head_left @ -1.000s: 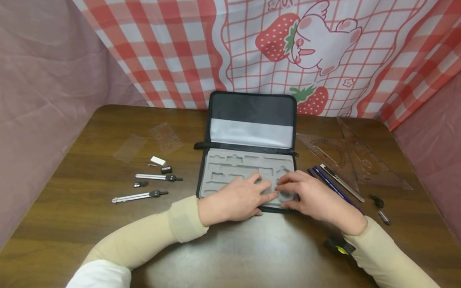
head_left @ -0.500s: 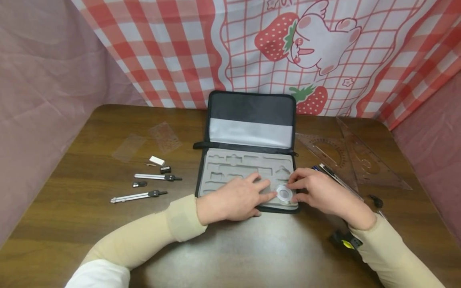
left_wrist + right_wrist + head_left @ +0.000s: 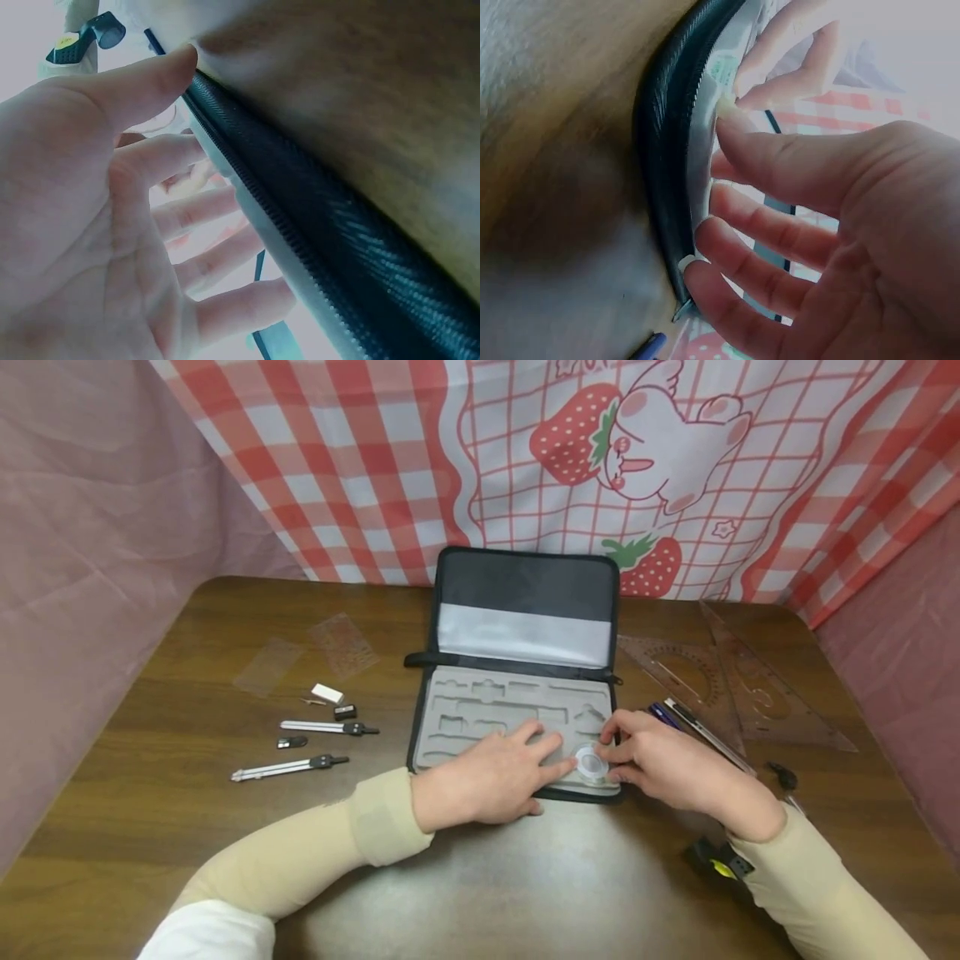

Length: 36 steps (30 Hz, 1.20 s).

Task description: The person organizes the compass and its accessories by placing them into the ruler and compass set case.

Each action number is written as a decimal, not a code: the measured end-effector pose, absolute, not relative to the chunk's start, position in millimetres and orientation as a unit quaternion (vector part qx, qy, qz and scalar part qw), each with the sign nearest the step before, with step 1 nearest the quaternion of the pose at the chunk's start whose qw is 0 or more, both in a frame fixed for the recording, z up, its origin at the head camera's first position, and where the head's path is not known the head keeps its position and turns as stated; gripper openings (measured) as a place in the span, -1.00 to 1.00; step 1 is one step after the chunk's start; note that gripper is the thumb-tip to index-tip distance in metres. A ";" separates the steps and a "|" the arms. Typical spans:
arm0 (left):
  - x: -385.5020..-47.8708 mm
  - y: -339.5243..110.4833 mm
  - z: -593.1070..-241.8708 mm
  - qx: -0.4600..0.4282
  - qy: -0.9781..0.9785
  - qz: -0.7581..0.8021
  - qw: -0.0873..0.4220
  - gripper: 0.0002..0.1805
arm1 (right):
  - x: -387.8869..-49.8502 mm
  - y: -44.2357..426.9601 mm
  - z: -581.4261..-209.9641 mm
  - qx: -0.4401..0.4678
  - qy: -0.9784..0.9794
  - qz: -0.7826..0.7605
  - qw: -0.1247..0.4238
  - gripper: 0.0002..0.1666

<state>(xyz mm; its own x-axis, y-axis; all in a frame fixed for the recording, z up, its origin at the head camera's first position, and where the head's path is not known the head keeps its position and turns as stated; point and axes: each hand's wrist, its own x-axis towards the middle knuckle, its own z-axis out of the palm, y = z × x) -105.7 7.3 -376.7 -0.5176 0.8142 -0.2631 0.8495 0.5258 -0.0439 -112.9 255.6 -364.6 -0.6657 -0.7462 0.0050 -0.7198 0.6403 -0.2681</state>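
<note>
I report that my right hand (image 3: 663, 767) has shifted outward over the last second, exposing the clear round disc (image 3: 592, 762) at the near right corner of the grey foam tray (image 3: 517, 695); in my judgement, its seating can now be checked. Those fingers bend at the disc's edge; whether they pinch, I cannot tell. My left hand (image 3: 491, 775) lies spread, unmoved.

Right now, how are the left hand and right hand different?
The left hand has spread fingers; the right hand has bent ones. The left hand crosses the grey tray's front edge; the right hand crosses its right edge, touching the clear disc. Both have cream sleeves.
</note>
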 end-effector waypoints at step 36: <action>-113.9 1.6 -369.5 0.486 0.858 -0.066 0.152 -0.19 | -130.0 303.7 -350.2 -0.166 0.954 -0.095 0.230 -0.81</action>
<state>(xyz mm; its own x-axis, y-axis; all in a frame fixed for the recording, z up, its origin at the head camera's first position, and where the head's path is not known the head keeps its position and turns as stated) -113.9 1.6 -369.5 -0.4816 0.8140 -0.3248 0.8540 0.5191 0.0348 -130.0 303.7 -350.2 -0.8396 -0.3599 -0.4068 -0.2724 0.9270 -0.2580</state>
